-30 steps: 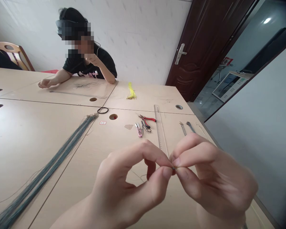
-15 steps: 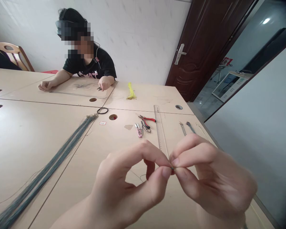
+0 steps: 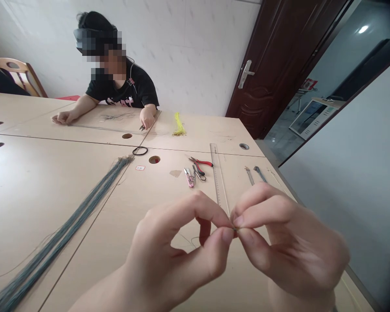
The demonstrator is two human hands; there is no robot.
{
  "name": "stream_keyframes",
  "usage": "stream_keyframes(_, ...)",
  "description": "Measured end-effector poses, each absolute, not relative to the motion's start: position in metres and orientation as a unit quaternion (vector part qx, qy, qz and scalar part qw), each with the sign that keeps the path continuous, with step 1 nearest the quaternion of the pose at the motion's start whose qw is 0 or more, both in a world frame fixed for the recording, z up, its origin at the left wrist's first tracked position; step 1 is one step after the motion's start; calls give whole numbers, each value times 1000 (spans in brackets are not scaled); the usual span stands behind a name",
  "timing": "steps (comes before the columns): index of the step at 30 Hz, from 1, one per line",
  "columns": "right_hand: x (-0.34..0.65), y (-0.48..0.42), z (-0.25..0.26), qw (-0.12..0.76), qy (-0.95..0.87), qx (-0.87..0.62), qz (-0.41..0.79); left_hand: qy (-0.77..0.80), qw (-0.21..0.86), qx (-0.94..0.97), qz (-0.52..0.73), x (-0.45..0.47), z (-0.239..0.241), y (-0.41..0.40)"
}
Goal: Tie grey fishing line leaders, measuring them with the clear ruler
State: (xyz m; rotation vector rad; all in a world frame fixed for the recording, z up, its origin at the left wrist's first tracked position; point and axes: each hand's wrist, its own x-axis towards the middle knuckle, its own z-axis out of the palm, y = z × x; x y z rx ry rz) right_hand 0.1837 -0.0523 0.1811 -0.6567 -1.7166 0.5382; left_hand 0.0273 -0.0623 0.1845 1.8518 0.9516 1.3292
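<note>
Pinching, left hand (image 3: 156, 247): thumb and index fingers meet at the tips on a tiny greenish strand (image 3: 235, 230), wide ring-shaped gap behind.
Pinching, right hand (image 3: 292, 238): thumb and index tips clamped on same strand, just beside the left tips; the rest curl in.
Strand: between both sets of fingertips, above the table (image 3: 143, 190); mostly hidden by them.
Loose thread (image 3: 192, 241): thin, curved, seen through left-hand ring; can't tell if it joins the strand.
White cord (image 3: 223, 186): runs beside the ruler towards the fingertips; can't tell if gripped.
Ruler (image 3: 215, 173): clear, tick marks visible, numbers too small.
Sticker (image 3: 140, 167): white, red border, print unreadable; near the black band (image 3: 140, 151).
Co-worker's shirt (image 3: 139, 93): black, pink-white lettering, lower part cut off by table edge; seems to end "AT".
Tools: red-handled pliers (image 3: 204, 163) and pink snips (image 3: 189, 178), beyond the hands; brand marks can't be made out.
Blue-grey bundle (image 3: 94, 208): long threads, table's left side.
</note>
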Motion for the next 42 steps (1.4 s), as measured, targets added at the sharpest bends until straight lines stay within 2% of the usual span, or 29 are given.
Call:
stream_keyframes(23,188,-53,180,554,-771,-272,158,366,313,722,496,25,182,-63)
stream_keyframes(33,197,-52,186,478,-823,-280,124,369,327,726,479,21,179,-65)
stream_keyframes(42,196,-51,188,475,-824,-286,113,364,332,730,473,21,178,-64)
